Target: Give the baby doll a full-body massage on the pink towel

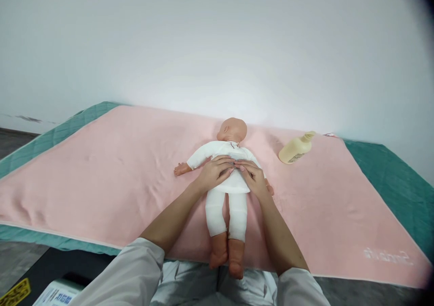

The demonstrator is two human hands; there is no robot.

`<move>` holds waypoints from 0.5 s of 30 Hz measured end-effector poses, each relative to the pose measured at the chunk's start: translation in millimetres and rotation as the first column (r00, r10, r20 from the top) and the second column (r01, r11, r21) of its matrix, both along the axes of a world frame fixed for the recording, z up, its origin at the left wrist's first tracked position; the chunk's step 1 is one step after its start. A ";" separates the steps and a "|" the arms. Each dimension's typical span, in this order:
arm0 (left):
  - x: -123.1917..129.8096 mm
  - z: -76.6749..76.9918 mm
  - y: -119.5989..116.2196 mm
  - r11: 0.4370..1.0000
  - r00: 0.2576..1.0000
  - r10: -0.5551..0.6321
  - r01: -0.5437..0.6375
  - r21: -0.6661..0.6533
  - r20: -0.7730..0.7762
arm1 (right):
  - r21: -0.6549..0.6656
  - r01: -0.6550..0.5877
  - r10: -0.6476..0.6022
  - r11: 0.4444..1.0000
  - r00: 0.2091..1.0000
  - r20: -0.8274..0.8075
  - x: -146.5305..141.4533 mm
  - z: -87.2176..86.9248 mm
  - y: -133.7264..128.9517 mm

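Evenly, left hand and right hand lie flattened across the doll, fingers close together, forearms slanting inward.

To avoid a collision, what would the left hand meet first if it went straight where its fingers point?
Likely the right hand, which faces it over the doll; whether they already touch is unclear.

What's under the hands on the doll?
Beneath the left hand and right hand is the doll's white top, visible around them; the part directly beneath them is covered.
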State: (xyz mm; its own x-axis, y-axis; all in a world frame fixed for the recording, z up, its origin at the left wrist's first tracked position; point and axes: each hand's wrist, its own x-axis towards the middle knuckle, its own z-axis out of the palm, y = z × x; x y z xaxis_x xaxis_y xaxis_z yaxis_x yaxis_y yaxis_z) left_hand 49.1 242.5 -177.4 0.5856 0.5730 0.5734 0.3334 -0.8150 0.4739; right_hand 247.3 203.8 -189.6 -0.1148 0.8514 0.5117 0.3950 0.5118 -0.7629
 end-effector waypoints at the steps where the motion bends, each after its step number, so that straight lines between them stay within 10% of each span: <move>1: -0.3 0.9 -0.4 1.000 1.000 0.002 -0.002 0.002 -0.006 | 0.008 0.009 -0.009 1.000 1.000 0.004 -0.2 0.0 -0.3; 15: 0.7 -1.0 -0.9 0.997 0.994 0.065 -0.068 -0.030 -0.089 | 0.002 0.039 -0.039 0.999 0.996 0.080 0.2 -3.9 2.2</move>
